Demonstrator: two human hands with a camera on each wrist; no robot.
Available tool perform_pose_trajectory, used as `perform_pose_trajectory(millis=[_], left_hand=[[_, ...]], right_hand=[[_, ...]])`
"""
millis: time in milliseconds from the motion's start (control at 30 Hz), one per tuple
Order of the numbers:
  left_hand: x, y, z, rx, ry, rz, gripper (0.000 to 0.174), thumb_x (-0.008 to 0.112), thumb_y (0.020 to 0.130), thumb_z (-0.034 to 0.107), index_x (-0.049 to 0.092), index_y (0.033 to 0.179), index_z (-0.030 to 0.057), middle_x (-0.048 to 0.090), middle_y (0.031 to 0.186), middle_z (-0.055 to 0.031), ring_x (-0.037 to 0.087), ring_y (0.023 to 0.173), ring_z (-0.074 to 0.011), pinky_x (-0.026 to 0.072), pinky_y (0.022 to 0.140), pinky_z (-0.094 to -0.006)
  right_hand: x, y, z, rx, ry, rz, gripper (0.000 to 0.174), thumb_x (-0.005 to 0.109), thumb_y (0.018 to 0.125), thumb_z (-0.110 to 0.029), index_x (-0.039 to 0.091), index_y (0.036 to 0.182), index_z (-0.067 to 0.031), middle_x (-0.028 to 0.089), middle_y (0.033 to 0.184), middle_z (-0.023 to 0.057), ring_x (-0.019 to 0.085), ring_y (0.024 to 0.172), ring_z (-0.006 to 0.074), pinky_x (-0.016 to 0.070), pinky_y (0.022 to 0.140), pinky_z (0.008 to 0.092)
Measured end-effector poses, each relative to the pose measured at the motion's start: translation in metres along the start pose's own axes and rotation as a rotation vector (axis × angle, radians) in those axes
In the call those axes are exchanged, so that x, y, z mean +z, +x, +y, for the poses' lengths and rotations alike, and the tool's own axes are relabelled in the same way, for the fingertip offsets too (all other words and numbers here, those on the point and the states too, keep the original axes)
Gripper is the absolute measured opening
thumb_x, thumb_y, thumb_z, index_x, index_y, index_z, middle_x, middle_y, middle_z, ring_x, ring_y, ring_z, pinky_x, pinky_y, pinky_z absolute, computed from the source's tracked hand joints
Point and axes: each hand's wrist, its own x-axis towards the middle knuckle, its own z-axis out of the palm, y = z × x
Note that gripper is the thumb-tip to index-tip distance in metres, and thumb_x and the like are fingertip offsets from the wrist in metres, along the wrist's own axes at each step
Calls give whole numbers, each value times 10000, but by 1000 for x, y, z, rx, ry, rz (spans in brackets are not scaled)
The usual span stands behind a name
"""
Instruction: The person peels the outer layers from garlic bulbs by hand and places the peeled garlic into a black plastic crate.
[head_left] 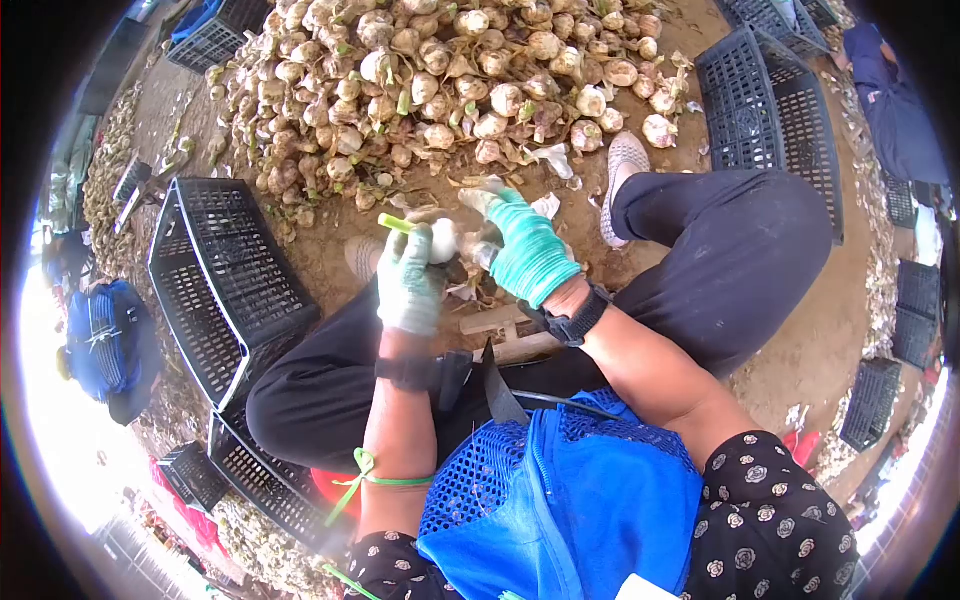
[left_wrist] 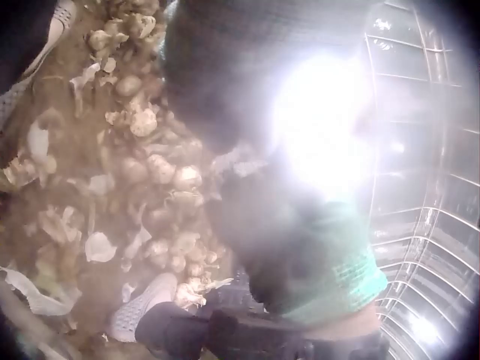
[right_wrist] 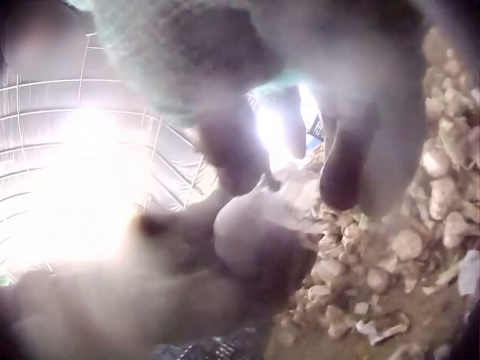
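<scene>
Curled around a white garlic bulb (head_left: pixel 443 241) (right_wrist: pixel 251 232) with a green stem (head_left: pixel 396 223), my gloved left hand (head_left: pixel 410 277) (left_wrist: pixel 319 259) (right_wrist: pixel 112 300) is at the centre-left of the head view. Close on its right is my gloved right hand (head_left: pixel 525 245) (right_wrist: pixel 247 60), its fingers spread apart and bent over the bulb. Loose papery skin (right_wrist: pixel 296 196) hangs at the bulb, beneath the right fingertips. Whether these fingers pinch the skin cannot be made out. Glare and blur hide the left fingers in the left wrist view.
A large heap of garlic bulbs (head_left: pixel 430 90) lies on the ground ahead. Black crates (head_left: pixel 235 260) stand at left, with another crate (head_left: pixel 745 110) at right. Bent legs (head_left: pixel 720 260) flank the hands. A blue bag (head_left: pixel 600 490) lies on the lap; people are at both edges.
</scene>
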Motion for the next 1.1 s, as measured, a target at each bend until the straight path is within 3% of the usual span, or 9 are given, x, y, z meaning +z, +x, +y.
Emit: perform_pose_trajectory(millis=[100, 300, 433, 533, 667, 800, 1000, 1033, 1100], left_hand=[[0, 4, -6, 6, -14, -5, 226, 497, 844, 174, 503, 1008, 20, 540, 976, -78, 531, 825, -149, 436, 739, -261], [-3, 10, -8, 84, -67, -25, 225, 471, 857, 202, 511, 954, 2, 499, 1105, -158, 511, 956, -224, 448, 802, -336], [-1, 10, -1, 63, -139, -41, 228, 490, 846, 239, 520, 935, 31, 498, 1100, -154, 497, 976, -246, 436, 809, -371], [9, 10, 15, 3, -385, -55, 268, 511, 827, 305, 517, 928, 57, 498, 1103, -130, 494, 976, -251, 425, 813, -384], [-16, 23, 12, -82, -507, 50, 308, 508, 819, 352, 494, 950, 74, 483, 1135, -125, 497, 970, -281, 415, 825, -429], [-14, 24, 1, -74, -350, 128, 308, 467, 849, 315, 494, 955, 27, 490, 1130, -153, 465, 1033, -317, 395, 863, -449], [-23, 33, 12, -63, -578, 126, 297, 544, 789, 357, 556, 785, 61, 563, 1003, -151, 475, 1014, -332, 331, 913, -491], [-28, 34, 17, -69, -640, 118, 295, 548, 784, 362, 558, 786, 68, 562, 1006, -147, 475, 1013, -333, 318, 919, -500], [-38, 40, 15, -66, -724, 97, 311, 527, 792, 380, 552, 807, 71, 565, 1004, -140, 476, 1014, -329, 332, 906, -505]], right_hand=[[1, -1, 11, 237, 234, -283, 280, 632, 694, -132, 579, 948, -25, 602, 831, 159, 594, 774, 244, 461, 687, 299], [9, 1, 28, 523, 377, -329, 119, 585, 725, -51, 593, 828, 9, 607, 724, 72, 547, 673, 123, 446, 626, 266], [16, -5, 47, 440, 16, -260, 120, 568, 705, -48, 591, 820, -24, 598, 724, 136, 582, 670, 219, 452, 624, 301], [14, -1, 57, 469, -315, -550, 215, 595, 678, -127, 574, 872, -36, 579, 769, 177, 553, 786, 347, 442, 686, 389], [21, 4, 40, 282, 48, -283, 363, 638, 679, -200, 562, 993, -35, 584, 834, 154, 578, 748, 305, 457, 669, 353], [15, 18, 0, 391, 268, -370, 289, 664, 661, -186, 598, 901, -39, 590, 795, 165, 586, 717, 274, 457, 650, 336], [24, 14, 37, 543, 97, -186, 78, 596, 700, -89, 613, 743, -27, 577, 586, 125, 585, 577, 253, 468, 565, 313], [19, 14, 44, 755, 24, -302, 95, 578, 697, -59, 621, 778, -33, 599, 675, 130, 593, 598, 233, 480, 584, 299], [25, 14, 45, 605, -32, -302, 246, 585, 684, -52, 593, 929, -30, 587, 897, 160, 595, 748, 234, 484, 666, 291]])
